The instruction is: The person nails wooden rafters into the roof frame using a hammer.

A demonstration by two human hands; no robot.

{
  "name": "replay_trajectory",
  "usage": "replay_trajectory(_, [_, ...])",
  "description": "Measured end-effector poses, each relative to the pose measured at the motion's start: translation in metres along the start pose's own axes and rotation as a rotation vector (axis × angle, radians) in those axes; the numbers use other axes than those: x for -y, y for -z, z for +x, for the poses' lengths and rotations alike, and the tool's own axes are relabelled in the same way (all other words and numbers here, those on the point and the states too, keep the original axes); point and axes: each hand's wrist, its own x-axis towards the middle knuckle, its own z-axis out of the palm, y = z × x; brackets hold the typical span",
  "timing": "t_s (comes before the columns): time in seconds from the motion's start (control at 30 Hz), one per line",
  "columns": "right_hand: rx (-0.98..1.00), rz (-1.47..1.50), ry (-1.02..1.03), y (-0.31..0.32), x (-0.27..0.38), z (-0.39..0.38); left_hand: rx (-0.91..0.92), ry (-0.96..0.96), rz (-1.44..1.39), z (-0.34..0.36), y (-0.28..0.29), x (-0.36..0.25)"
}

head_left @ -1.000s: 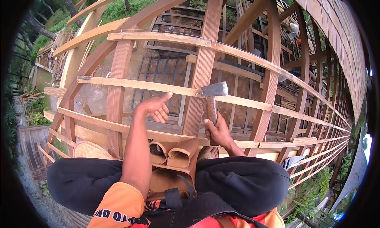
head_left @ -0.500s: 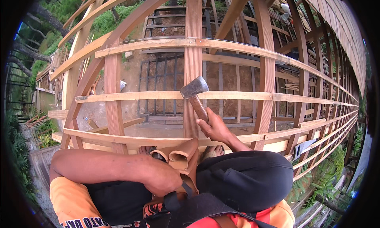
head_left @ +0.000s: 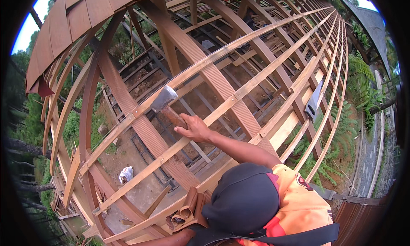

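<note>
My right hand point(head_left: 195, 128) is closed round the wooden handle of a hatchet point(head_left: 164, 99). Its grey steel head points up and to the left, over an upper batten point(head_left: 141, 110) of the roof frame. The hand hovers close to a second batten point(head_left: 220, 111) and has no visible nail in it. Of my left arm point(head_left: 168, 238) only a piece shows at the lower edge; the hand and its fingers are hidden beside a brown leather tool pouch point(head_left: 190, 208).
Sloping rafters point(head_left: 224, 88) cross the battens, with open gaps down to the ground. A hand saw point(head_left: 314, 103) rests among the battens at right. Brown shingles point(head_left: 81, 15) cover the upper left. A white bundle point(head_left: 126, 174) lies below; ferns point(head_left: 341, 139) grow at right.
The view has swung and tilted, bringing shingles into the upper left. My right hand still grips the hatchet, its arm now stretched further out. My left hand, at the pouch before, has become hidden.
</note>
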Motion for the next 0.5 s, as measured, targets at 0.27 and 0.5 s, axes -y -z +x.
replay_trajectory(0.27, [0.061, -0.026, 0.022, -0.014, 0.008, 0.012, -0.078, 0.062, -0.042, -0.002, 0.018, 0.001])
replay_trajectory(0.5, [0.048, -0.087, 0.004, -0.008, 0.004, 0.009, 0.015, 0.014, -0.003, 0.008, 0.014, -0.004])
